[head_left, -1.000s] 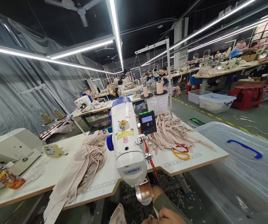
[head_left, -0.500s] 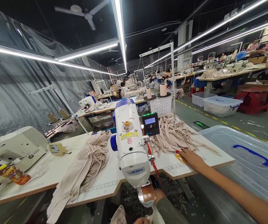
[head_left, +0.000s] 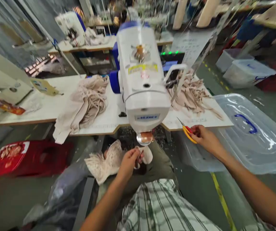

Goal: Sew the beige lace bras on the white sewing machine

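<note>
My left hand (head_left: 129, 161) is closed on a beige lace garment piece (head_left: 106, 162) held over my lap, just under the head of the white sewing machine (head_left: 142, 80). My right hand (head_left: 204, 138) grips a pair of yellow and red scissors (head_left: 185, 130) in the air, just off the front right edge of the white table (head_left: 44, 110). A heap of beige fabric (head_left: 85, 104) lies left of the machine and a pile of beige strips (head_left: 191, 94) lies right of it.
A clear plastic bin lid with a blue handle (head_left: 247, 128) sits low on the right. A red stool (head_left: 20, 157) stands on the floor at left. Another sewing machine (head_left: 0, 77) and a snack packet (head_left: 3, 105) occupy the table's left end. More bins (head_left: 246, 72) stand beyond.
The view has tipped down toward my lap. My right hand has lifted the scissors off the table and drawn them toward me. My left hand with the lace piece has come into view.
</note>
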`<move>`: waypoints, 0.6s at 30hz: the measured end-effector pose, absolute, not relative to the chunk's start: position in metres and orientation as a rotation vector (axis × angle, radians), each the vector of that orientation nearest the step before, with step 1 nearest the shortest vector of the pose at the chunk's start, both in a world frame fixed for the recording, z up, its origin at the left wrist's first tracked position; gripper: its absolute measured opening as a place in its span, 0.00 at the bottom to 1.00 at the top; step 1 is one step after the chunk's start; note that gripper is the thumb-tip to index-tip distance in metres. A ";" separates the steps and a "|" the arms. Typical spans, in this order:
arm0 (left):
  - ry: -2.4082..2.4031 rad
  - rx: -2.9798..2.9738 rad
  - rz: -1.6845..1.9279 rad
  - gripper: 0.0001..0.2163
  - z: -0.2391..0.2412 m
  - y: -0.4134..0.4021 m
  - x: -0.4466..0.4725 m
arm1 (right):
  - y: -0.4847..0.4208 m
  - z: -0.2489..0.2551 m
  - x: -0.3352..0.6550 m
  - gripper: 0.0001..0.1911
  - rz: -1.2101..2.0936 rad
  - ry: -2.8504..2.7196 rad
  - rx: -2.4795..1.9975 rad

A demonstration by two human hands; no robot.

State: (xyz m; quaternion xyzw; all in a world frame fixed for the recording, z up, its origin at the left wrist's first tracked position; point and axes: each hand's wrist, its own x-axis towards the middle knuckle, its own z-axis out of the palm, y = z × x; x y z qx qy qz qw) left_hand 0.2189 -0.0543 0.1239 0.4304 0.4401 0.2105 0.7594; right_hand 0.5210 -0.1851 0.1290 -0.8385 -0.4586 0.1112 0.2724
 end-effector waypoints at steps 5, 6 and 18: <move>0.952 0.818 0.427 0.20 0.113 -0.052 0.211 | -0.221 0.146 0.439 0.18 0.802 -1.548 -2.069; 0.944 0.822 0.425 0.20 0.113 -0.053 0.211 | -0.221 0.150 0.425 0.18 0.827 -1.616 -2.025; 0.960 0.936 0.385 0.16 0.115 -0.051 0.209 | -0.183 0.136 0.399 0.14 0.731 -1.875 -1.897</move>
